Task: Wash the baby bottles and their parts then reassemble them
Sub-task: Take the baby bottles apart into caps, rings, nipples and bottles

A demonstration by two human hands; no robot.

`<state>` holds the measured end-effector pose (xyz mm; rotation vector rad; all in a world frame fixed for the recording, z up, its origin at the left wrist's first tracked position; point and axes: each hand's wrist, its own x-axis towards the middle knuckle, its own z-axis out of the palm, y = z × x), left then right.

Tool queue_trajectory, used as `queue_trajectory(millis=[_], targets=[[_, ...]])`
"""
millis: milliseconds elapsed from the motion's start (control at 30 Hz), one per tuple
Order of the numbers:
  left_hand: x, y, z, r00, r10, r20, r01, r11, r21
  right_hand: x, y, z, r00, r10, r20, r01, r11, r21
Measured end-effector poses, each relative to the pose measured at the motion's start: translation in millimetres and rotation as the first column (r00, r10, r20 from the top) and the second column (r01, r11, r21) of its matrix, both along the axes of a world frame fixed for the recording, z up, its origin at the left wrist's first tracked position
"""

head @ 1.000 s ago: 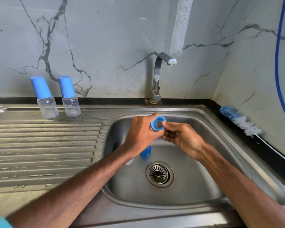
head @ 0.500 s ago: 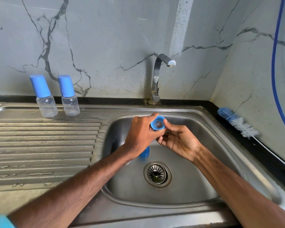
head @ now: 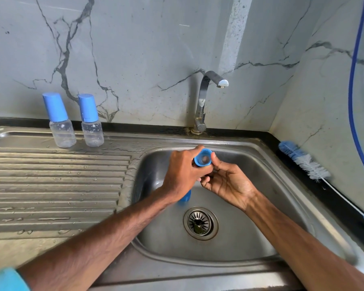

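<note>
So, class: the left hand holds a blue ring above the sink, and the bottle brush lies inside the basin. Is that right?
Not quite. The left hand does hold the blue ring above the sink, but the bottle brush lies on the black counter right of the sink, as the head view shows.

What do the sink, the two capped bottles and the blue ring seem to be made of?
The sink looks like brushed stainless steel: grey sheen, blurred reflections. The left bottle and right bottle have see-through bodies, probably plastic, with matte blue caps. The blue ring seems smooth opaque plastic.
</note>
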<state>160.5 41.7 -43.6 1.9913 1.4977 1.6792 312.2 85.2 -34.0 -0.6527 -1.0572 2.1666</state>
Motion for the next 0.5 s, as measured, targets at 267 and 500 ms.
queue_trajectory(millis=[267, 500], targets=[[-2.9, -0.5, -5.7, 0.992, 0.073, -0.103, -0.082, 0.994, -0.077, 0.8, -0.8, 1.0, 0.995, 0.012, 0.102, -0.016, 0.999, 0.033], [1.9, -0.3, -2.9, 0.999, 0.007, -0.053, -0.010, 0.998, -0.060, 1.3, 2.0, -2.1, 1.000, 0.017, -0.004, -0.018, 0.999, -0.032]])
